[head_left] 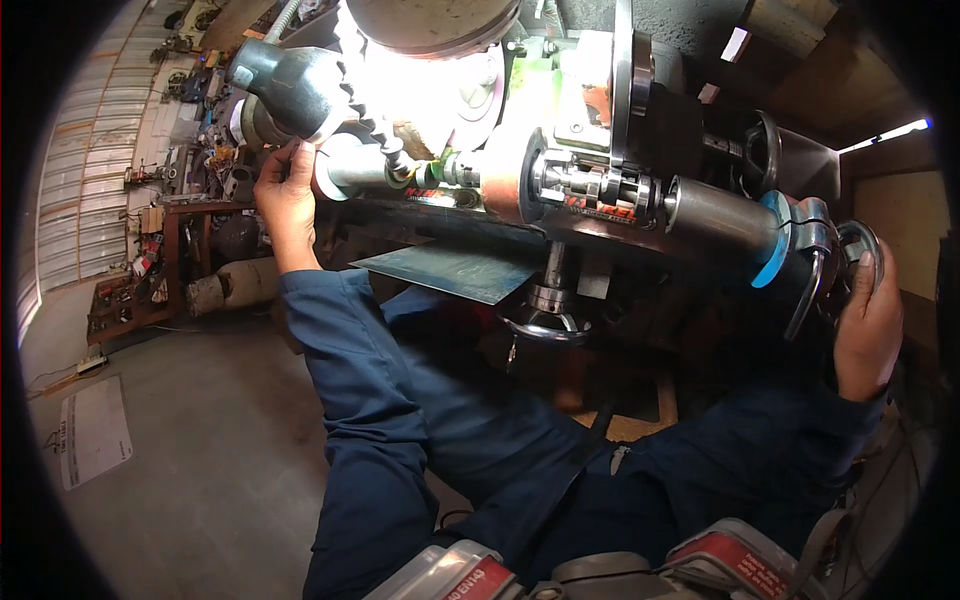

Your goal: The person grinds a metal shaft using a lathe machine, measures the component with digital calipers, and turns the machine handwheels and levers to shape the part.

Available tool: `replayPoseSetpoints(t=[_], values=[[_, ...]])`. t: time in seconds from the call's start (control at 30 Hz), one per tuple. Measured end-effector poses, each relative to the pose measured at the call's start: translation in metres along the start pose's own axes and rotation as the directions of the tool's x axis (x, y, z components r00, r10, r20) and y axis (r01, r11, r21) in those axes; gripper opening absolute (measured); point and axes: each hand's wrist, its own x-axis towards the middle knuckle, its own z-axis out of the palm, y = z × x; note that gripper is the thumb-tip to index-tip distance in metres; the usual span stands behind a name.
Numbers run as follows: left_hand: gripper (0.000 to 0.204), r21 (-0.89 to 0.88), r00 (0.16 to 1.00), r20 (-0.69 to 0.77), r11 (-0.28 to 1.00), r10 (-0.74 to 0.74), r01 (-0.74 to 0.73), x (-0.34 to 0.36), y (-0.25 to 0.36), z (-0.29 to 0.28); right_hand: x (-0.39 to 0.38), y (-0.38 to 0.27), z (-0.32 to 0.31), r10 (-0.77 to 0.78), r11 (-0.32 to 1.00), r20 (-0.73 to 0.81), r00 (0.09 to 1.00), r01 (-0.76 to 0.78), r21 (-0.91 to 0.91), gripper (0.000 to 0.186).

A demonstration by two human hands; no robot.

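Note:
My left hand [286, 193] is raised at the left end of a metal machine, thumb and fingers drawn together. Its fingertips meet the edge of a pale round collar [325, 172], just under a dark lamp head [290, 90]; what they pinch is partly hidden. Out at the far right, my right hand [868, 325] curls round the rim of a shiny handwheel [876, 252]. Beside that wheel are a bent metal lever [808, 290] and a blue ring [773, 240] on a grey cylinder [725, 220]. A bright spindle assembly [590, 183] lies between the hands.
A second handwheel [548, 328] hangs below the machine's middle, near a flat metal sheet [455, 268] that juts toward me. Coiled hose [358, 75] drops beside the glaring lamp light. Shelves of parts [185, 170] line the left wall. Another wheel [763, 155] stands behind at right.

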Motion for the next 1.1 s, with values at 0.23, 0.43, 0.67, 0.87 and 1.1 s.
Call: replayPoseSetpoints(t=[0.23,0.43,0.67,0.87,1.1], values=[[0.031,-0.052,1.0,0.018,0.999,-0.008,0.009,-0.002,0.002,0.003,0.031,0.02,-0.005,-0.027,1.0,0.215,0.976,0.024,0.015,0.034],[0.03,-0.056,1.0,0.004,0.998,-0.022,0.022,-0.005,0.007,0.007,0.053,0.035,0.005,-0.081,0.988,0.272,0.959,0.042,0.149,0.027],[0.028,-0.047,1.0,0.023,0.999,0.017,-0.016,-0.005,0.009,0.005,0.113,0.025,0.005,-0.102,0.964,0.801,0.59,-0.139,0.226,0.02],[0.025,-0.01,0.999,0.009,0.999,0.044,-0.044,-0.004,0.011,-0.01,0.105,0.028,0.018,-0.049,0.977,0.685,0.727,-0.107,0.184,0.02],[0.026,-0.054,0.999,0.016,0.998,0.036,-0.035,-0.006,0.015,0.006,0.04,0.037,0.011,-0.208,0.978,0.121,0.971,0.206,0.027,0.027]])
